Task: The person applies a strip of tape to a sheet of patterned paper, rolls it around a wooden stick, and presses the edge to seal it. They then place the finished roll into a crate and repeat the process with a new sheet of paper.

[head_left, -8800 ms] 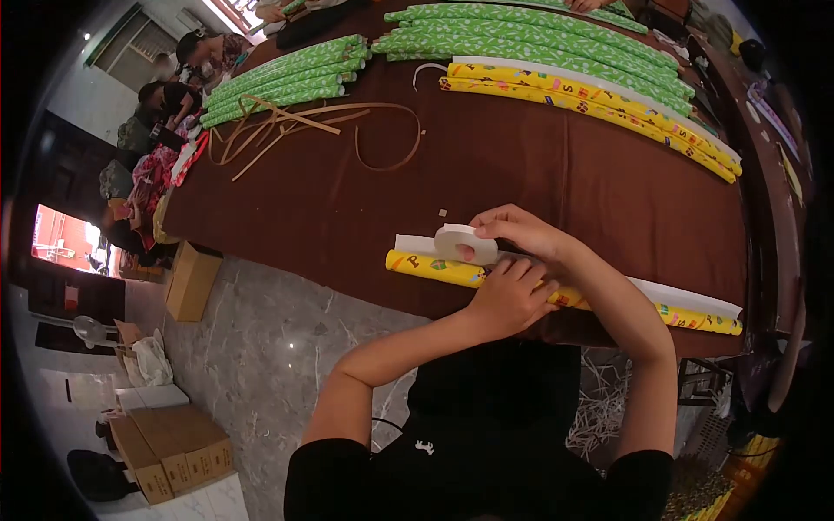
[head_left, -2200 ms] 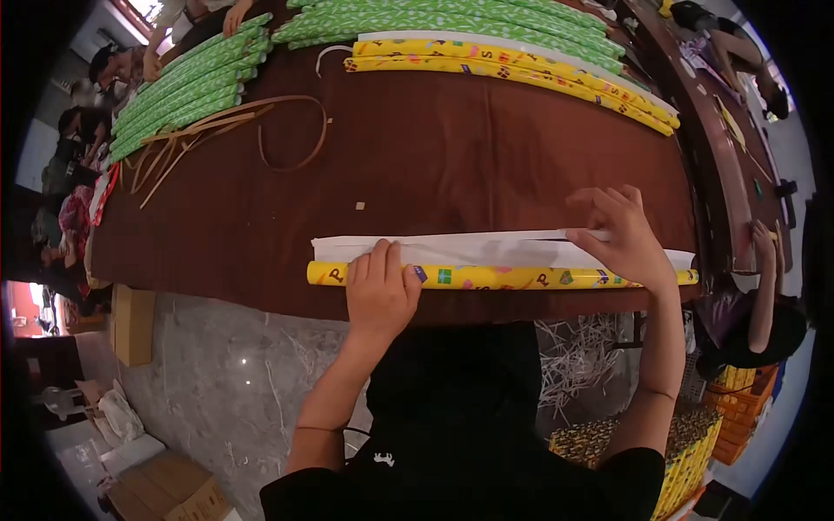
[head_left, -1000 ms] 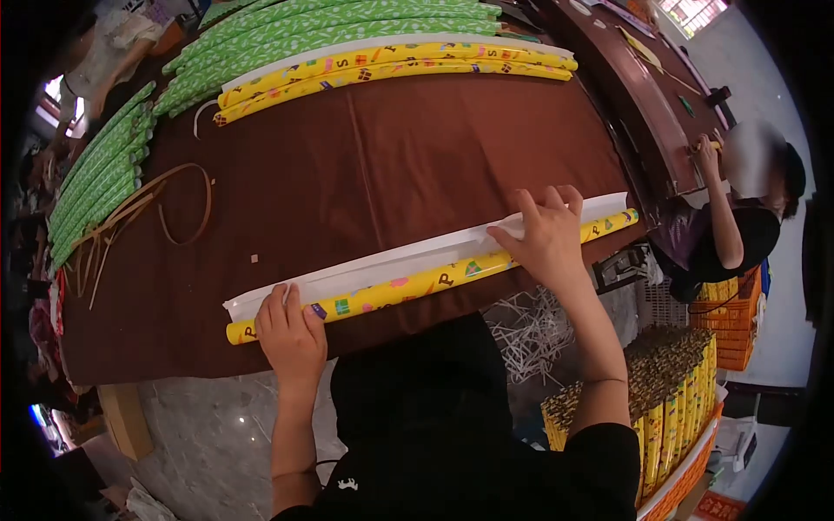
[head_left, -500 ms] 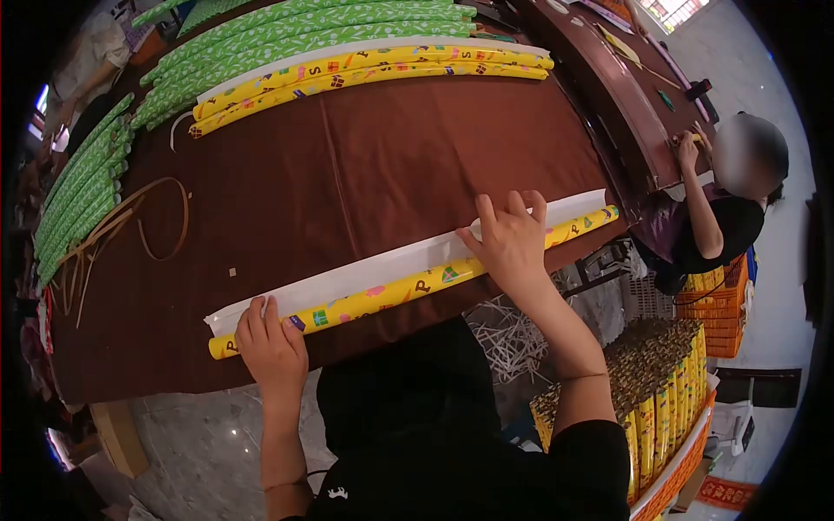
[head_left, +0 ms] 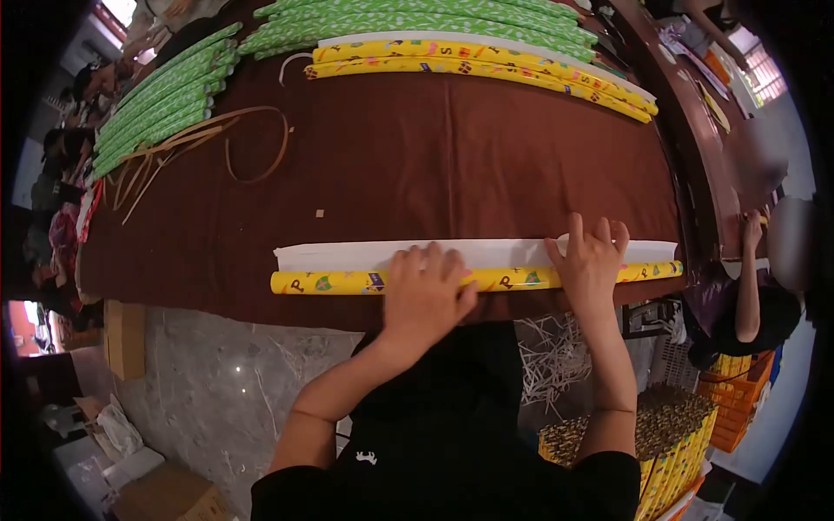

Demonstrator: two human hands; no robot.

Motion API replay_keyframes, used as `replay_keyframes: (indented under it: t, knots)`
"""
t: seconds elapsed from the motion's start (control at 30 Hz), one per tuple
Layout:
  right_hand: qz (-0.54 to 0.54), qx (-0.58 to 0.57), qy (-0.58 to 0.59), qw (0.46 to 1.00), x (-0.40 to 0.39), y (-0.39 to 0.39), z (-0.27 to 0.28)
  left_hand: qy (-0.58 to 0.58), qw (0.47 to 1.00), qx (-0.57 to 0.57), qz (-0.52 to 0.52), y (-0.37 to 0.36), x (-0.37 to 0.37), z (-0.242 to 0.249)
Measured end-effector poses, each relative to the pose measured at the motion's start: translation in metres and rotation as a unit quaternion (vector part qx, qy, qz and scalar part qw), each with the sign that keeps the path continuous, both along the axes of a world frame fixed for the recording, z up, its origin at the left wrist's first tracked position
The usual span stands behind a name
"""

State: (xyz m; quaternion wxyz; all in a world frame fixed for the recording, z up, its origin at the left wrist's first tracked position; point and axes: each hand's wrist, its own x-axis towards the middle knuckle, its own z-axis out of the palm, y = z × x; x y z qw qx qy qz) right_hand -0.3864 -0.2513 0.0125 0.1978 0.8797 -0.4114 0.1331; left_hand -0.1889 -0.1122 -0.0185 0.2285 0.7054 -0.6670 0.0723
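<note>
A yellow patterned roll of wrapping paper [head_left: 339, 283] lies across the table near its front edge, with a white loose flap [head_left: 339, 254] along its far side. My left hand [head_left: 426, 291] rests over the roll left of its middle, fingers stretched onto the flap. Farther right, my right hand [head_left: 591, 265] touches the roll and flap with bent, spread fingers. A small whitish bit shows by its thumb, too small to name. Beyond the hands, a pale little square [head_left: 320, 213] sits on the brown tabletop [head_left: 373, 174].
Yellow rolls [head_left: 486, 65] and green rolls [head_left: 434, 26] lie at the back, with more green rolls [head_left: 165, 100] at left. Brown strips [head_left: 261, 178] curl nearby. A person [head_left: 756, 295] sits at right. Finished-looking yellow rolls [head_left: 669, 460] stand upright beside me, near shredded paper [head_left: 556, 365].
My view has turned, so the table appears shifted and more level. My left hand has slid from the roll's left end toward its middle. My right hand stays on the right part.
</note>
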Motion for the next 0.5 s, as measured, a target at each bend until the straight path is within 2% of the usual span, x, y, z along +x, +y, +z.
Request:
replay_keyframes:
  t: [0.13,0.17,0.27,0.3,0.5]
  knots:
    - [-0.007,-0.006,0.012,1.000,-0.001,-0.002,-0.003,0.071,0.994,-0.021,-0.077,-0.036,-0.064,0.003]
    - [-0.009,0.002,0.002,1.000,-0.001,-0.002,-0.004,0.063,0.990,-0.080,-0.097,-0.045,-0.076,0.001]
    - [-0.010,0.011,-0.014,1.000,-0.003,0.001,0.001,0.042,0.982,-0.124,-0.139,-0.060,-0.095,-0.005]
    - [-0.016,0.019,-0.006,1.000,-0.004,0.002,0.002,0.116,0.977,-0.108,-0.142,-0.063,-0.099,-0.008]
    - [-0.024,0.024,-0.024,0.999,-0.013,-0.005,0.005,0.080,0.986,-0.094,-0.110,-0.065,-0.098,-0.010]
